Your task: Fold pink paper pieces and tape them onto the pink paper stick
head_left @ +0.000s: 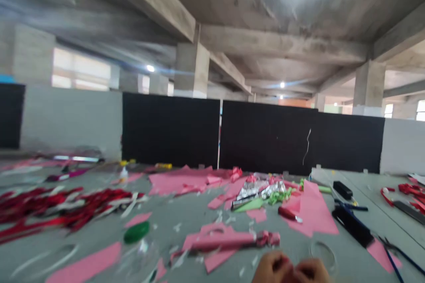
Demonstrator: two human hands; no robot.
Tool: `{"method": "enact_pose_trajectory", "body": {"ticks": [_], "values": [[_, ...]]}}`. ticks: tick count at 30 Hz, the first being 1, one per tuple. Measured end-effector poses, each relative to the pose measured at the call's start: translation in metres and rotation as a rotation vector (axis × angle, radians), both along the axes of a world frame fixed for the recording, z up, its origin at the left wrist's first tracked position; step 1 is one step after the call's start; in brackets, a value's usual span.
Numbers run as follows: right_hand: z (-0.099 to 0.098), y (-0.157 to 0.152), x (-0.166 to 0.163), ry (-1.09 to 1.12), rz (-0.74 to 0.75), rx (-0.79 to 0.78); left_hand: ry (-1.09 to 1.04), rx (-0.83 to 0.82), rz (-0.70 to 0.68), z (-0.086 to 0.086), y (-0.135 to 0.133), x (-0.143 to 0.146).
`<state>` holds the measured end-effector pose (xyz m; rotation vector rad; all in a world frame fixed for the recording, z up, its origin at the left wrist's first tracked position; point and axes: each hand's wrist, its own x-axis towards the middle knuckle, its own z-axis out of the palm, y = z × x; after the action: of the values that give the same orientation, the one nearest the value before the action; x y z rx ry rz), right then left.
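Note:
My left hand [270, 268] and my right hand [313, 270] come together at the bottom edge of the view, fingers curled in and fingertips almost touching. Both look closed, and whatever they pinch between them is hidden or too small to name. Just beyond my left hand lies a rolled pink paper piece [226, 242] with a bunched pink end, resting on flat pink scraps. A clear tape-like ring [322, 254] lies right behind my right hand. Farther back is a red-handled tool [289, 214] beside a large pink sheet [315, 208].
Red and white ribbons [66, 208] heap up at the left. Near them stands a blurred clear jar with a green lid [137, 232]. Silver foil [255, 189] and green curls [280, 195] lie mid-table. Dark-handled pliers [393, 252] and a black case [352, 225] are at right. Black panels [171, 130] border the back.

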<state>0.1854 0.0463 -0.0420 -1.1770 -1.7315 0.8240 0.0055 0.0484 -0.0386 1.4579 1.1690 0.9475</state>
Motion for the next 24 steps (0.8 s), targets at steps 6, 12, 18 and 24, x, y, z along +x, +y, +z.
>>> {"method": "enact_pose_trajectory", "body": {"ticks": [6, 12, 18, 24], "values": [[0.004, -0.03, 0.014, 0.04, 0.075, -0.089, -0.06, 0.217, 0.099, 0.011, -0.013, 0.0], [0.018, -0.031, 0.02, 0.095, 0.075, -0.176, -0.188, 0.233, 0.262, 0.028, -0.006, -0.019], [0.016, -0.023, 0.027, 0.224, -0.002, -0.207, -0.246, 0.218, 0.404, 0.033, 0.01, -0.038], [0.032, -0.036, 0.02, 0.182, 0.094, -0.188, -0.081, 0.173, 0.03, 0.037, -0.018, -0.012]]}}
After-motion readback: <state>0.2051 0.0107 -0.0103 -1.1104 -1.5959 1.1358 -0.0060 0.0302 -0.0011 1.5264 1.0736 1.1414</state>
